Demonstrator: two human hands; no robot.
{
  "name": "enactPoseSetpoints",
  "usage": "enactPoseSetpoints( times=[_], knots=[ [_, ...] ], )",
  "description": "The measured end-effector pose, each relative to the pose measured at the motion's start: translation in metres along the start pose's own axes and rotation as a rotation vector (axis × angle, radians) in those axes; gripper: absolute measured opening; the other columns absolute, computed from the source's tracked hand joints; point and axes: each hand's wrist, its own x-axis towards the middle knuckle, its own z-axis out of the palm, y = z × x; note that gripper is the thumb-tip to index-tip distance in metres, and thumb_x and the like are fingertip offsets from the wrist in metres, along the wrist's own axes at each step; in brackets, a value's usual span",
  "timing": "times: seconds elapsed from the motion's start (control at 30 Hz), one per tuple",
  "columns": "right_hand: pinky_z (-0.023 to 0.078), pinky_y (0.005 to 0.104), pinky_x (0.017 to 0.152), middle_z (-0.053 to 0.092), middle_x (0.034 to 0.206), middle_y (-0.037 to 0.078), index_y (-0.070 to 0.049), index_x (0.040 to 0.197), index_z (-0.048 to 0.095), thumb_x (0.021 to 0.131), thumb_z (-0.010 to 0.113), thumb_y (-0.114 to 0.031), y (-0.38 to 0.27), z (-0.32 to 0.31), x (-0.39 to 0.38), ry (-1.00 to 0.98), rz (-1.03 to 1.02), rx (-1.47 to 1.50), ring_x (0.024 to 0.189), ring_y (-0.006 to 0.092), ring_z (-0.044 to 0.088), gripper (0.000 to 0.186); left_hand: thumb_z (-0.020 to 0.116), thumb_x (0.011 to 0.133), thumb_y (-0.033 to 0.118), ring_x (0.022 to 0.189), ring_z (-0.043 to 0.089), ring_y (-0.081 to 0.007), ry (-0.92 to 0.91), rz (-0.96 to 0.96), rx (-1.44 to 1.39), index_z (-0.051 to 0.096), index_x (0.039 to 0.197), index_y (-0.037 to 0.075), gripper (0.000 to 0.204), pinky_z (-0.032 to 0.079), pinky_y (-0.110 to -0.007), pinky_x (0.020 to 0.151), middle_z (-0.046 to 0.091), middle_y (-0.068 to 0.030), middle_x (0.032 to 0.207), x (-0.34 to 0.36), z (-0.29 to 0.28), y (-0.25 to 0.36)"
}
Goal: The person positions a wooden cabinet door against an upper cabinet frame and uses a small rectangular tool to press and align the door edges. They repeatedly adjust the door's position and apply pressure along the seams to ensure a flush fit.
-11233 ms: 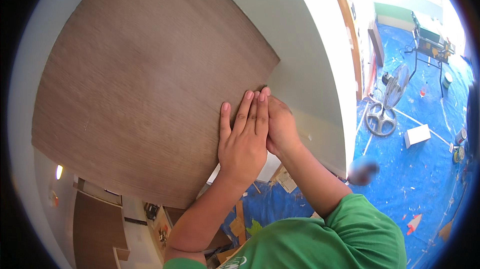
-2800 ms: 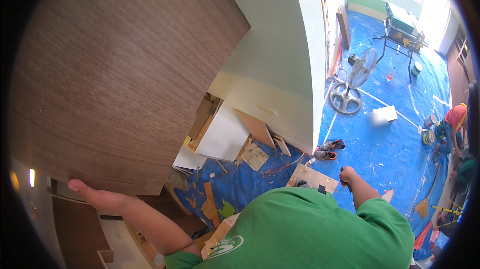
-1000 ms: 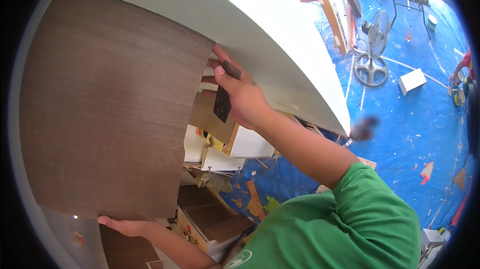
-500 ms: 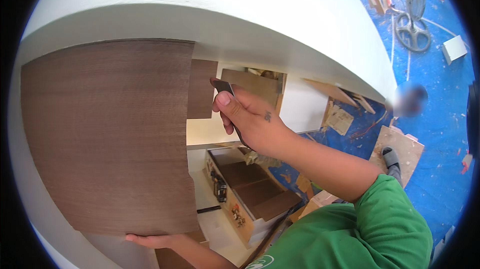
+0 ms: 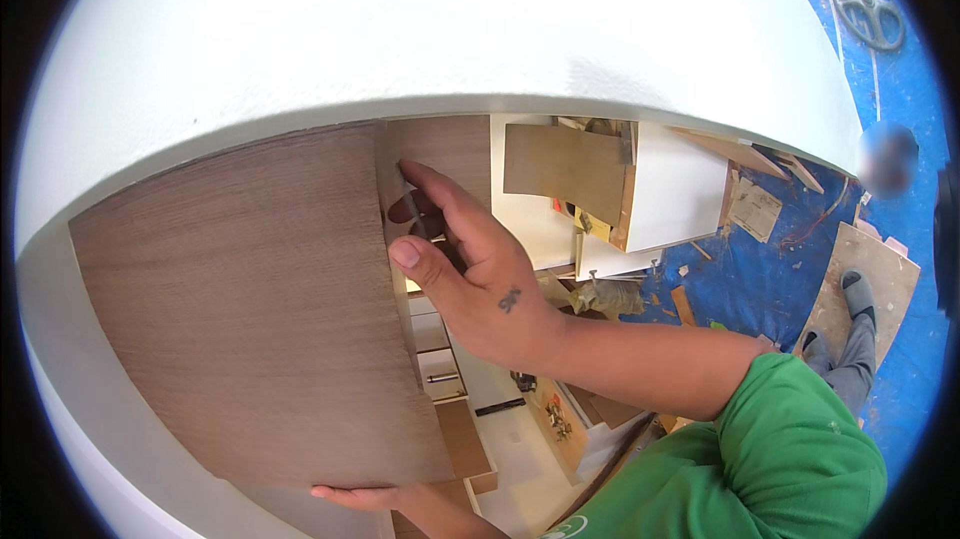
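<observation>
A large brown wood-grain panel (image 5: pixel 250 309) fills the left of the view, under a white overhang. My left hand (image 5: pixel 365 497) is at the panel's lower edge, its fingers stretched along it and holding it from below. At the panel's right edge is my right hand (image 5: pixel 470 279), thumb close to the panel's face and fingers curled toward the edge. Between the thumb and fingers shows a thin strip of a flat dark tool (image 5: pixel 412 211), seen nearly edge-on and mostly hidden. Its kind cannot be made out. Behind the fingers is a smaller brown panel (image 5: pixel 450 144).
White wall (image 5: pixel 420 19) curves across the top. Cabinet boxes with a drab board (image 5: pixel 563 167) stand beyond my right hand. Blue sheeting (image 5: pixel 690 239) with scraps covers the floor. A fan (image 5: pixel 868 9) stands far right; my slippered foot (image 5: pixel 858 297) is on a board.
My right hand has turned and come left to the large panel's edge, bringing the flat tool. The view has shifted, while my left hand stays at the panel's lower edge.
</observation>
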Motion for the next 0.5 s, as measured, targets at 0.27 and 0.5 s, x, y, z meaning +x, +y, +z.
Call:
enactPoseSetpoints(
  times=[0.27, 0.5],
  knots=[
    [0.037, 0.0362, 0.102, 0.048, 0.126, 0.018, 0.008, 0.150, 0.027, 0.102, 0.053, -0.022, -0.002, 0.005, 0.002, -0.017, -0.103, 0.109, 0.115, 0.0236, 0.047, 0.063, 0.030, 0.101, 0.058, 0.137, 0.037, -0.0270, -0.098, 0.002, -0.038, 0.036, 0.145, 0.002, 0.071, 0.037, -0.045, 0.111, 0.032, -0.0131, 0.152, 0.008, -0.019, -0.007],
    [0.038, 0.0368, 0.101, 0.048, 0.125, 0.018, 0.008, 0.151, 0.025, 0.099, 0.058, -0.026, -0.008, -0.008, 0.012, -0.103, -0.181, 0.068, 0.114, 0.0246, 0.047, 0.070, 0.029, 0.101, 0.057, 0.137, 0.037, -0.0266, -0.194, 0.015, -0.029, 0.036, 0.145, 0.002, 0.071, 0.037, -0.045, 0.111, 0.034, -0.0129, 0.152, 0.009, -0.026, -0.009]
  ],
)
